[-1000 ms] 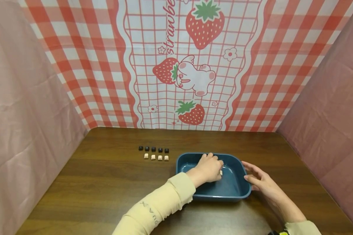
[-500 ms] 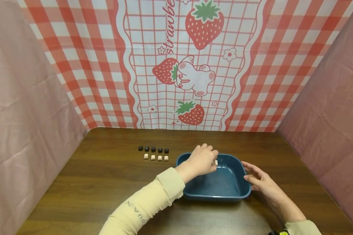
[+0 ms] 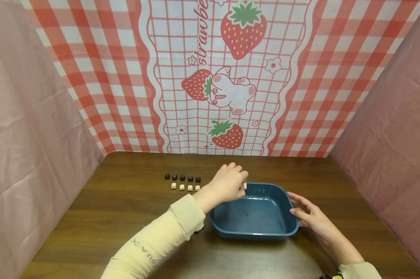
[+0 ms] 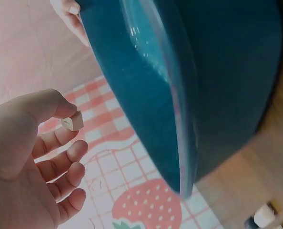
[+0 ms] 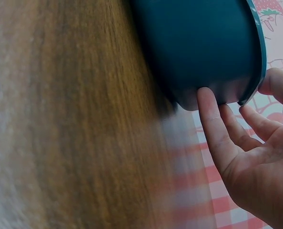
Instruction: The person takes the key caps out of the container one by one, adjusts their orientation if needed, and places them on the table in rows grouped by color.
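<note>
My left hand [image 3: 223, 184] is above the left back rim of a dark blue plastic basin [image 3: 253, 219]. Its thumb and index finger pinch a small cream keycap [image 4: 73, 121], with the other fingers loosely curled, as the left wrist view shows. At the basin's right end, my right hand [image 3: 316, 219] holds the wall, thumb at the rim and fingers against the outside [image 5: 210, 112]. Left of the basin lie a row of several black keycaps [image 3: 182, 178] and, in front of it, a row of several cream keycaps [image 3: 182, 187]. The left forearm passes close to the cream row's right end.
The brown wooden table [image 3: 126, 209] carries the basin and keycaps. A red-and-white strawberry-print cloth [image 3: 227, 77] hangs behind its back edge. Pink cloth [image 3: 31, 135] closes off the left side, and similar pink cloth [image 3: 391, 128] the right.
My left hand has risen out of the basin and moved left and back to the rim, carrying the cream keycap. The right hand and the basin have stayed in place.
</note>
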`<move>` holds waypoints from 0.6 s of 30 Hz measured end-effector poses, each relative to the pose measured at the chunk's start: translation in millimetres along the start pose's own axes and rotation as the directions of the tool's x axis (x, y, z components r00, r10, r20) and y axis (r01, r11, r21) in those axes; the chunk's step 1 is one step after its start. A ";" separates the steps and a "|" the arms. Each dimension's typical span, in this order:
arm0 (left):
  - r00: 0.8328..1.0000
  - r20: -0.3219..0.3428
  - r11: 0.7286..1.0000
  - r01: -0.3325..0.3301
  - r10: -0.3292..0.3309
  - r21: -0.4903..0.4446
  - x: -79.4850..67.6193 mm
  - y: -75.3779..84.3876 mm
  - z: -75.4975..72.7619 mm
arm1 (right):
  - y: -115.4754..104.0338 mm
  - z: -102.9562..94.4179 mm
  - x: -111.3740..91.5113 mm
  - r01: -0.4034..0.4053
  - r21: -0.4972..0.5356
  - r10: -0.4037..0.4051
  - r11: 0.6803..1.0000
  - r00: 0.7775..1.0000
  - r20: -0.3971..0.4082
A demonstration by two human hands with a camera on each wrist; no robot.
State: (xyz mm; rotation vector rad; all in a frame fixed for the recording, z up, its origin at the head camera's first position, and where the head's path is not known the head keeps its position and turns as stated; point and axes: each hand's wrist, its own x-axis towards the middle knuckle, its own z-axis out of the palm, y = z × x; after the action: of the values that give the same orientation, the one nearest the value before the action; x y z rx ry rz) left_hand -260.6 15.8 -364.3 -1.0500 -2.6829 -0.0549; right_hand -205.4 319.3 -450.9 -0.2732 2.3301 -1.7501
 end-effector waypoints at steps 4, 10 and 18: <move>1.000 -0.020 1.000 0.014 -0.013 0.018 -5.9 -11.2 -4.0 | 0.1 0.3 0.3 -0.006 0.003 0.006 1.000 1.000 -0.003; 0.999 -0.011 0.997 0.040 -0.039 0.069 -14.4 -25.8 -7.8 | -0.3 -0.2 0.0 -0.016 -0.006 0.016 1.000 1.000 -0.011; 0.998 -0.026 0.994 0.068 -0.066 0.091 -30.7 -46.0 -11.0 | -0.1 0.1 -1.2 -0.010 0.002 0.010 1.000 1.000 -0.004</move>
State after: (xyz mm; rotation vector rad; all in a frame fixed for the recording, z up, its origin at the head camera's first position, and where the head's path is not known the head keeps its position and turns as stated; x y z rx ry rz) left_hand -267.4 -39.9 -358.8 -0.9270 -2.6720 0.0427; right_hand -204.3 319.5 -450.7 -0.2577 2.3288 -1.7497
